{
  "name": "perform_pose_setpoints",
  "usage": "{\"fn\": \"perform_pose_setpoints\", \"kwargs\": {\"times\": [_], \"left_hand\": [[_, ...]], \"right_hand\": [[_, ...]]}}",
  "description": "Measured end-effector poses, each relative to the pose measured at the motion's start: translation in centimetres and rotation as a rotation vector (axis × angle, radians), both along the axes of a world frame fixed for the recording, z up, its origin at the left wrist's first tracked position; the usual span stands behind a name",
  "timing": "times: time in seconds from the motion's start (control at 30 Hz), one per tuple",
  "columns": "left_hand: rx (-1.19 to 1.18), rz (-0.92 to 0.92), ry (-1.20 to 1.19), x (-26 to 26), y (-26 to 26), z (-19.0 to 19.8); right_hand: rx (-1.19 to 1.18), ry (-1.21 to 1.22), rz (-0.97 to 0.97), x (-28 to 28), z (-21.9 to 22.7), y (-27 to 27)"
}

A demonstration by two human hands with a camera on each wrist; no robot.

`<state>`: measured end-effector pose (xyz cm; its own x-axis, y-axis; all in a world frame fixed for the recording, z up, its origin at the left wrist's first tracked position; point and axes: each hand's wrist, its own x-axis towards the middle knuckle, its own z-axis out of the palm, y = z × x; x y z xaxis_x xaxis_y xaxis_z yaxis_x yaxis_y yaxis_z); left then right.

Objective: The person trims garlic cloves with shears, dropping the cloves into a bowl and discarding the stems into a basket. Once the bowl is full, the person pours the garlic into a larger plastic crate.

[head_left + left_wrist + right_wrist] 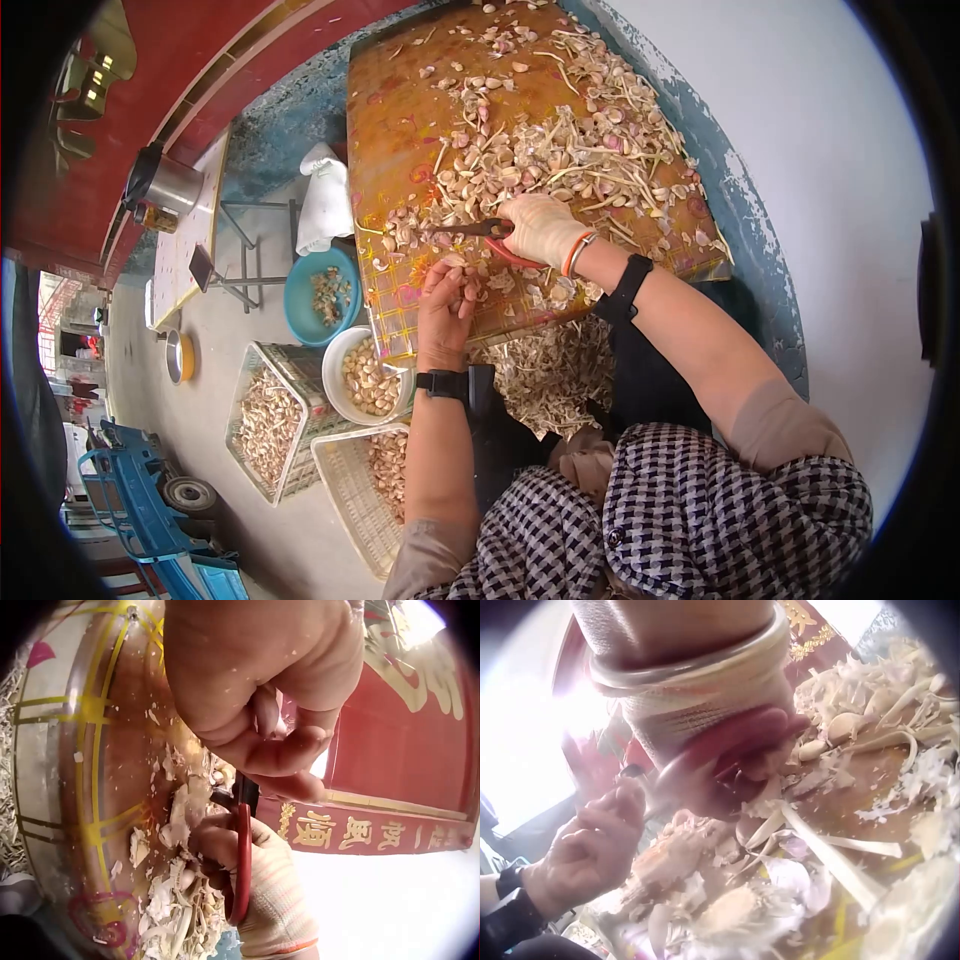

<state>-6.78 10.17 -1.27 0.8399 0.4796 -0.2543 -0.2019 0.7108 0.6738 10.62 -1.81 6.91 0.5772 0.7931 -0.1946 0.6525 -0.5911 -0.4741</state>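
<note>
My right hand (pixel 540 232), in a pale knitted fingerless glove, grips red-handled scissors (pixel 512 254) over the table's near part. Their dark blades point left, toward scattered garlic cloves (pixel 405 228). The left hand (pixel 445 312) is bare, close by at the near left, and pinches a garlic clove (pixel 454 260) with curled fingers. In the left wrist view that clove is mostly hidden by the fingers, and the red scissor handle (pixel 244 862) shows beyond them. The right wrist view has the handle (pixel 727 746) under the glove, blurred, with garlic skins and stems (pixel 832 862) below.
A long heap of garlic (pixel 540 160) with dry stems covers much of the patterned table (pixel 390 120). To the left on the floor stand a teal basin (pixel 296 300), a white bucket (pixel 338 385) and crates (pixel 330 460) with cloves. Husks (pixel 560 375) lie below the table edge.
</note>
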Motion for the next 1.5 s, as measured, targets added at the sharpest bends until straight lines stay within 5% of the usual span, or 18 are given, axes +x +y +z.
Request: {"fn": "perform_pose_setpoints", "kwargs": {"times": [0.13, 0.27, 0.33, 0.4, 0.47, 0.5, 0.53, 0.6, 0.67, 0.87, 1.13, 1.5], "left_hand": [[-0.066, -0.021, 0.015, 0.5, -0.3, -0.4], [-0.062, -0.07, -0.086, 0.4, -1.5, 1.0], [-0.122, 0.152, 0.073, 0.9, -2.7, 2.6], [-0.182, 0.145, 0.054, 0.5, -1.9, 0.7], [-0.253, -0.012, 0.026, -0.2, -1.8, 0.2], [-0.421, -0.191, -0.318, -0.1, -1.6, 0.2], [-0.42, -0.189, -0.32, -0.5, -1.8, 0.2], [-0.454, -0.006, -0.049, -1.1, -2.9, 1.5], [-0.479, 0.021, -0.022, -1.6, -3.8, 2.8], [-0.281, 0.1, -0.053, -3.4, -6.7, 5.3], [-0.153, 0.178, -0.049, -5.7, -8.7, 6.7], [0.331, 0.247, 0.101, -8.9, -10.4, 7.5]], "right_hand": [[0.265, 0.172, -0.139, -0.5, 0.1, 0.3], [0.381, 0.113, 0.079, -3.3, 2.4, 0.0], [0.374, 0.139, 0.101, -4.5, 2.1, 0.2], [0.339, 0.067, 0.159, -5.4, 1.8, 0.3], [0.308, 0.111, 0.17, -5.9, 1.5, 0.0], [0.372, 0.101, 0.14, -6.1, 1.8, -0.4], [0.436, 0.092, 0.112, -6.3, 2.2, -0.9], [0.371, 0.082, 0.051, -6.4, 3.3, -2.9], [0.35, -0.245, 0.029, -6.9, 3.4, -5.8], [-0.01, -0.325, 0.03, -9.1, 4.7, -10.0], [0.055, -0.321, 0.071, -11.3, 4.1, -12.1], [0.131, -0.336, 0.12, -12.7, 4.2, -13.8]]}}
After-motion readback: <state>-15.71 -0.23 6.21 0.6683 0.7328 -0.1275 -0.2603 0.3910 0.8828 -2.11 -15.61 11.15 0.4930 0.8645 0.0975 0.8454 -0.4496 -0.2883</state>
